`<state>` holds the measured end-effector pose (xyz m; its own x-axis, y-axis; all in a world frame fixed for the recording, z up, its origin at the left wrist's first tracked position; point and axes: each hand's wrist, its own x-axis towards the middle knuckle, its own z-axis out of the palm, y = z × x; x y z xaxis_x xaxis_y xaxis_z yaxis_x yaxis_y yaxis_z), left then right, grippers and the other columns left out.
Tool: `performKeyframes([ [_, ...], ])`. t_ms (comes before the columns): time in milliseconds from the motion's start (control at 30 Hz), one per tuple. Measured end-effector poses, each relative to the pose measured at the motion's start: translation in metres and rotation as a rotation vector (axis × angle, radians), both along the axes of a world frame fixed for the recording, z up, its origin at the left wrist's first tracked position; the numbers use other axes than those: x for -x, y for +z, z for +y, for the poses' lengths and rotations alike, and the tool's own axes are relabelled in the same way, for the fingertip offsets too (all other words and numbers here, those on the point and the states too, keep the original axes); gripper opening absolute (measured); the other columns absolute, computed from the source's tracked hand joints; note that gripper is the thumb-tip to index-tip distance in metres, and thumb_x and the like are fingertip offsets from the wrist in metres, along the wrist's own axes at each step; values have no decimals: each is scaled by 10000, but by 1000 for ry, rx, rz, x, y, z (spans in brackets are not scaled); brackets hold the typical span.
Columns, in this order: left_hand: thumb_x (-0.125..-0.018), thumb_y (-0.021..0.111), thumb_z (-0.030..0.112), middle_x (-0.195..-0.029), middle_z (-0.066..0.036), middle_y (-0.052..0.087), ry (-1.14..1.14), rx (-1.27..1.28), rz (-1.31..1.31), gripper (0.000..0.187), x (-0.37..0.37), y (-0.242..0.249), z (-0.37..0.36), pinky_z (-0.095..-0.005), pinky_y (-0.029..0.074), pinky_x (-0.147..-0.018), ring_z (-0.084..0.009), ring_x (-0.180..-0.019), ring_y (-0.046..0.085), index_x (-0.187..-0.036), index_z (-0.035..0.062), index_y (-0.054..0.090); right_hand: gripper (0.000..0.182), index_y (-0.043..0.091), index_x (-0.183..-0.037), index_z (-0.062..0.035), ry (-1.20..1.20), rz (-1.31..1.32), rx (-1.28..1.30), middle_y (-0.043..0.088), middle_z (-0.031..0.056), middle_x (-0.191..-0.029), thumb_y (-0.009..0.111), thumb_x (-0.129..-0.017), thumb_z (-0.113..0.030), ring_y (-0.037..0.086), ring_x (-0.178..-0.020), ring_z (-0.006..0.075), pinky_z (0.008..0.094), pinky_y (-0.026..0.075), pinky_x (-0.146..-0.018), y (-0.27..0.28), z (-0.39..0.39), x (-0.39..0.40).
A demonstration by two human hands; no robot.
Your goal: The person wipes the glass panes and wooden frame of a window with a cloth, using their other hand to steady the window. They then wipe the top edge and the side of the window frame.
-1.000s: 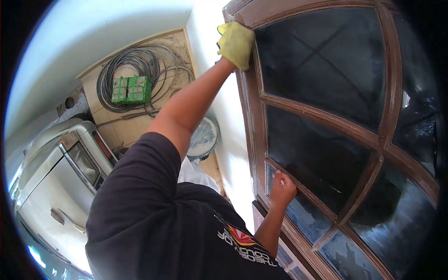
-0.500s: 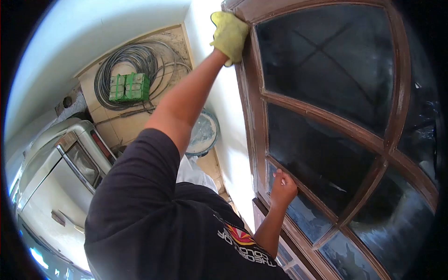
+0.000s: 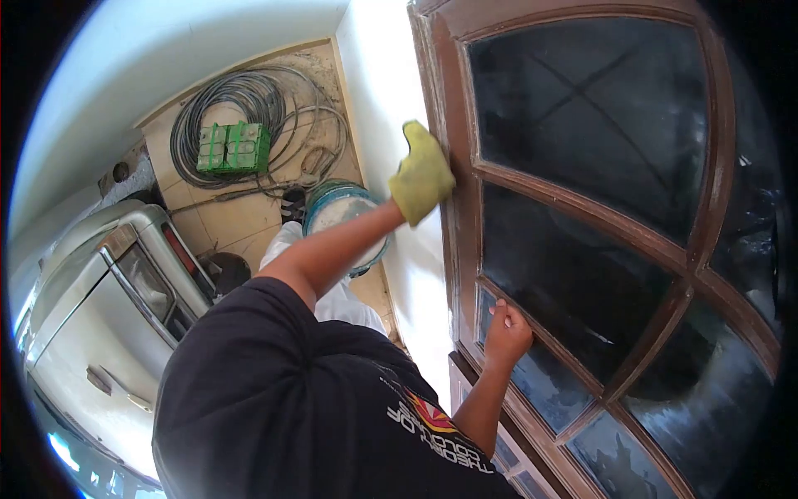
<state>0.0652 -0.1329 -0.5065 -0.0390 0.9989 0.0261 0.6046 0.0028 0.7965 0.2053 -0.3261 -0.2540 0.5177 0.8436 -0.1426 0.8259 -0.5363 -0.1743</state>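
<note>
My left hand (image 3: 422, 176), in a yellow-green work glove, is against the left edge of a brown wooden window frame (image 3: 460, 170). Its thumb part sticks up and the fingers are bent towards the wood; whatever is under them is hidden. Lower down, my bare right hand (image 3: 508, 334) is closed, with thumb and fingers drawn together beside a wooden glazing bar (image 3: 544, 339). I cannot make out what it holds, if anything. Dark, smeared glass panes (image 3: 573, 274) fill the frame.
A blue-green bucket (image 3: 341, 212) with pale contents stands below my left arm. Coiled black hose (image 3: 187, 137) lies on the tiled floor around a green block-like object (image 3: 233, 150). A silver vehicle (image 3: 100, 324) is at the left. A white wall (image 3: 378, 91) borders the frame.
My gloved left hand has slid down along the frame's edge from near its top corner, and my left arm has bent more. My right hand stays in place.
</note>
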Motion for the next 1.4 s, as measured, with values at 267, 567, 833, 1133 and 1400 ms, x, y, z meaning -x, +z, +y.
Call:
performKeyframes([
  [267, -834, 573, 122, -845, -241, 628, -268, 356, -65, 419, -42, 52, -102, -479, 532, -710, -404, -850, 665, -1123, -110, 378, 238, 729, -860, 18, -23, -5, 1, 744, 115, -793, 667, -895, -209, 715, -724, 195, 292, 527, -735, -7, -6, -10],
  [567, -744, 621, 111, -767, -179, 623, 81, -201, 77, 141, 10, 133, 14, -415, 527, -686, -369, -834, 652, -845, 14, 632, 247, 752, -848, -51, -6, -7, -24, 729, 117, -772, 672, -879, -282, 712, -725, 265, 351, 529, -712, -3, -3, -5],
  [833, -704, 638, 105, -736, -177, 614, 114, -349, 278, 92, 46, 159, 66, -437, 510, -689, -365, -812, 642, -755, 30, 656, 273, 754, -834, -55, 21, -72, 1, 733, 98, -775, 660, -887, -306, 714, -743, 259, 354, 530, -714, -1, 0, -2],
  [1133, -619, 691, 98, -693, -170, 620, 231, -506, 270, 109, 59, 148, 126, -506, 436, -711, -375, -689, 606, -711, 45, 714, 293, 747, -842, -26, 5, -102, 12, 733, 92, -761, 649, -893, -298, 697, -717, 234, 333, 513, -726, 1, 0, -1],
  [1400, -655, 658, 184, -735, -210, 635, -74, -430, 729, 271, 75, 217, 152, -578, 447, -835, -427, -795, 611, -817, -15, 745, 348, 711, -1107, -70, -16, 152, 32, 738, 150, -975, 684, -864, -318, 714, -929, 300, 355, 519, -860, 19, 4, 6],
])
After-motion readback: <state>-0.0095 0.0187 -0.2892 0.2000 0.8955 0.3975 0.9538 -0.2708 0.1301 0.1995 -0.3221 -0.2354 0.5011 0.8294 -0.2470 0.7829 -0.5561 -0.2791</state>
